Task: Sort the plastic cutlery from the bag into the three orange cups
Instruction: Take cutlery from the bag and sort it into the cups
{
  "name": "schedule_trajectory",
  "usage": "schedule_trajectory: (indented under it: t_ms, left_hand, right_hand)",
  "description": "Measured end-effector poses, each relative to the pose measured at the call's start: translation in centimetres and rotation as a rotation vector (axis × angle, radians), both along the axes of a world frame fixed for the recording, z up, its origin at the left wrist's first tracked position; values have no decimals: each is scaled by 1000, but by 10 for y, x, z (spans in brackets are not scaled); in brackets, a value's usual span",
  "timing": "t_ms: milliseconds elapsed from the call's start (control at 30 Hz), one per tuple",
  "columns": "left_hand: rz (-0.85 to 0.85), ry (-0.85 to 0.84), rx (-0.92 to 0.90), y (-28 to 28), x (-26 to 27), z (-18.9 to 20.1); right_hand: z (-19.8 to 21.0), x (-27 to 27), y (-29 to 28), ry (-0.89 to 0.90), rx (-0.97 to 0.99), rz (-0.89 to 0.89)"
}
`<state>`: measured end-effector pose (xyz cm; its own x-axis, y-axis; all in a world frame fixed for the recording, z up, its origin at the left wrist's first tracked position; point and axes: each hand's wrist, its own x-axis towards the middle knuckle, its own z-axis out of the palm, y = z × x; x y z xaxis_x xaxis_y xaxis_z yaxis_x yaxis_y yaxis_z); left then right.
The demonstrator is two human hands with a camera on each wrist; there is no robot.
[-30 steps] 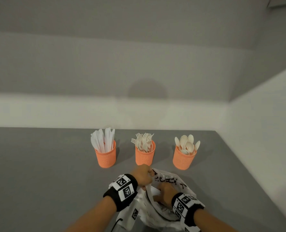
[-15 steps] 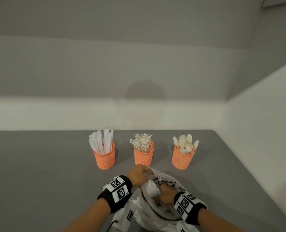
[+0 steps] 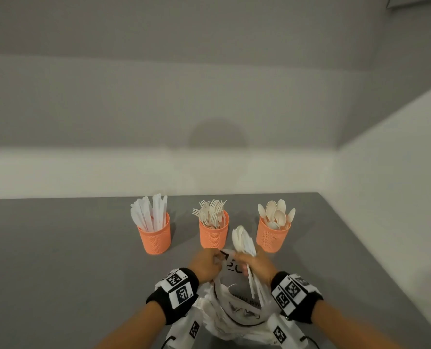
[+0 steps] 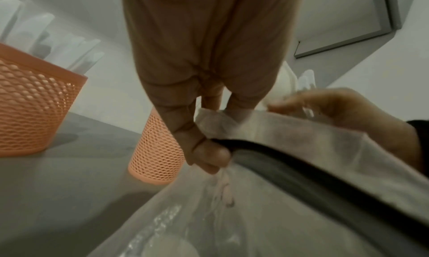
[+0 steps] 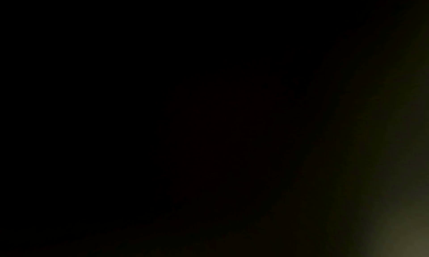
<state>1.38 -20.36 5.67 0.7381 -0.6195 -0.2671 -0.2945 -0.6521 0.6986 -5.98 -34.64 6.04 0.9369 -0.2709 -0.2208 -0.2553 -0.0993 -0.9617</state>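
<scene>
Three orange mesh cups (image 3: 154, 238) on the grey bench (image 3: 58, 260) look well stocked; your left hand (image 3: 205, 267) pinches the white plastic bag (image 3: 234, 316) rim, your right hand (image 3: 257, 267) grips a bunch of white plastic spoons (image 3: 242, 239), still unsorted.

Soft, dim, even light fills the head view; a round shadow sits on the wall (image 3: 218, 137) above the 3 cups, and straight edges bow toward the corners. The left wrist view is blurred, most around the bag rim (image 4: 290, 130) beside the pinching fingers. The right wrist view is almost entirely black.
</scene>
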Motion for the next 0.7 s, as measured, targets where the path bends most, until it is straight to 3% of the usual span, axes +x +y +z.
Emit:
schedule_trajectory:
  t_ms: [100,200,300,400,567,633,700]
  left_hand:
    - [-28,64,-51,3,-3,5]
    - [-25,-38,-119,8,-3,15]
    - [187,-54,-364,12,-7,26]
    - [385,296,-641,15,-13,37]
    - [554,1044,-826,19,-13,44]
    - [595,1201,-943,20,-12,44]
    - [603,1249,-1017,22,-12,46]
  right_hand:
    - [22,7,-5,-87,126,-65]
    - [45,16,-8,-184,237,-126]
    - [67,25,-5,-300,346,-218]
    - [83,34,5,-391,415,-248]
    - [93,46,39,-446,514,-289]
    - [86,50,53,-454,461,-292]
    - [76,53,64,-434,346,-287]
